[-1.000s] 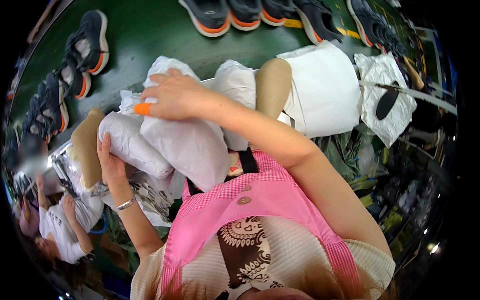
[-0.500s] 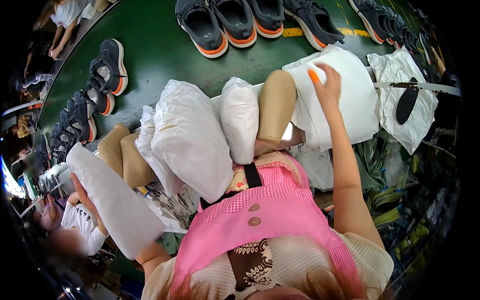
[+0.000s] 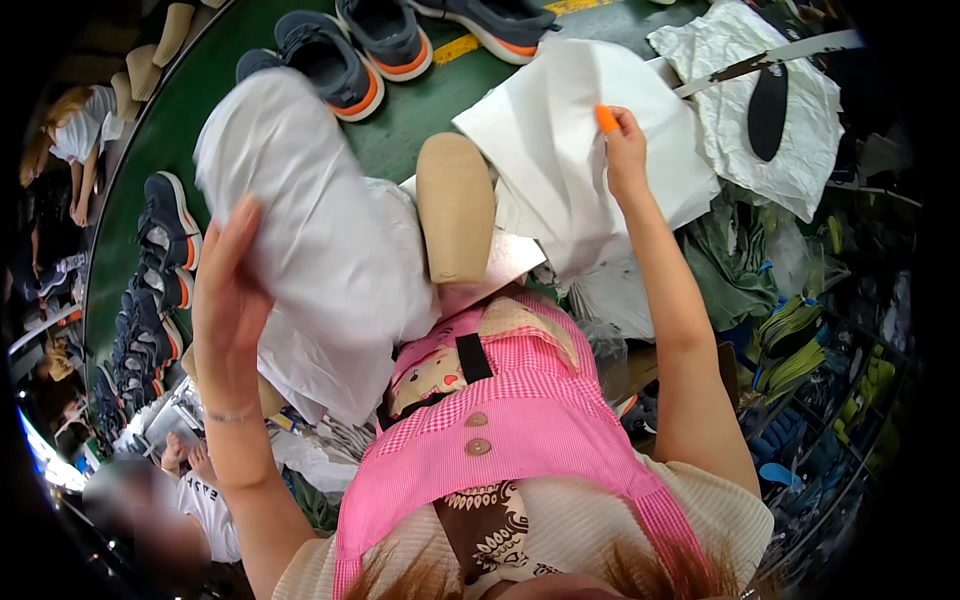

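My left hand [image 3: 230, 285] grips the left edge of a long, rounded white paper-wrapped bundle [image 3: 290, 160], thumb lying on the paper. The bundle is slightly blurred and hangs over more white paper [image 3: 325, 355] piled at my lap; its contents are hidden. A bare tan rounded form [image 3: 453, 205] stands upright just right of it. My right hand [image 3: 625, 155], an orange cover on its thumb, pinches the top white paper sheet [image 3: 560, 130] of a stack. That sheet is lifted and creased toward the fingers.
Dark grey shoes [image 3: 330, 65] with orange-and-white soles stand on the green table [image 3: 150, 140], and more line its left side. Crumpled paper [image 3: 740, 60] with a black insole [image 3: 767, 112] lies at right, crossed by a metal strip [image 3: 780, 60]. Other people work at left.
My left hand has brought the white-wrapped bundle up and rightward from the lower left, over the pile. My right hand, earlier open above the paper stack, now pinches the top sheet. The view has shifted.
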Demonstrator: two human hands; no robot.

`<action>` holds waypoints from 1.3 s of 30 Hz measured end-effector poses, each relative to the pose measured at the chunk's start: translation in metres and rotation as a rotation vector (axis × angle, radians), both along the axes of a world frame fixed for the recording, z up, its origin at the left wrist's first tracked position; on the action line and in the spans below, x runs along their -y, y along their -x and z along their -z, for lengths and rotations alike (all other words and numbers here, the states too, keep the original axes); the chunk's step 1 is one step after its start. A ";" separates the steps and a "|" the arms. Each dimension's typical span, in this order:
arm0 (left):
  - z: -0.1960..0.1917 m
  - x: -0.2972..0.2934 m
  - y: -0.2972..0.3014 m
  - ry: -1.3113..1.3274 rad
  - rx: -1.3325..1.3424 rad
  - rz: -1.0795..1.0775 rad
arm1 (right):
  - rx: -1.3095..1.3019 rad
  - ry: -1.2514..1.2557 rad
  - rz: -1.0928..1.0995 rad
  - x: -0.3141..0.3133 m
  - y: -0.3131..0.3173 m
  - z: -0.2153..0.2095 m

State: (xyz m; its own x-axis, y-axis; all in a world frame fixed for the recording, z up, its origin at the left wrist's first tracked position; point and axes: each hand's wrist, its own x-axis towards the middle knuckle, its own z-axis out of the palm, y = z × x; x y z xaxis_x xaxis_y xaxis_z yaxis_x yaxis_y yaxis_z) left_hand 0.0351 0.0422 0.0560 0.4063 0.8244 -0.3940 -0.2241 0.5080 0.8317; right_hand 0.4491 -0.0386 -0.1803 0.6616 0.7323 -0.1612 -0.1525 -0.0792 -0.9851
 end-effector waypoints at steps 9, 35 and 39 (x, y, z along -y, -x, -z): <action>0.034 -0.033 -0.159 -0.474 -0.070 0.222 | -0.184 -0.280 -0.143 -0.024 0.058 -0.234; -0.004 -0.042 -0.108 -1.179 -0.468 -0.005 | 0.890 0.498 -0.976 -0.069 0.111 -0.233; -0.001 -0.036 -0.130 -1.753 -0.978 0.220 | 1.080 0.481 -0.999 -0.073 0.122 -0.228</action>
State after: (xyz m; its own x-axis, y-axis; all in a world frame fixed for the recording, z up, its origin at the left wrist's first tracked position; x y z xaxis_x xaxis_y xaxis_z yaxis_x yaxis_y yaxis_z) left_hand 0.1655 0.0781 0.0567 0.7220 0.4630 0.5142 0.4612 -0.8760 0.1411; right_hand 0.3269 0.0343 0.0479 -0.0956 0.9531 -0.2873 0.8969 -0.0427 -0.4402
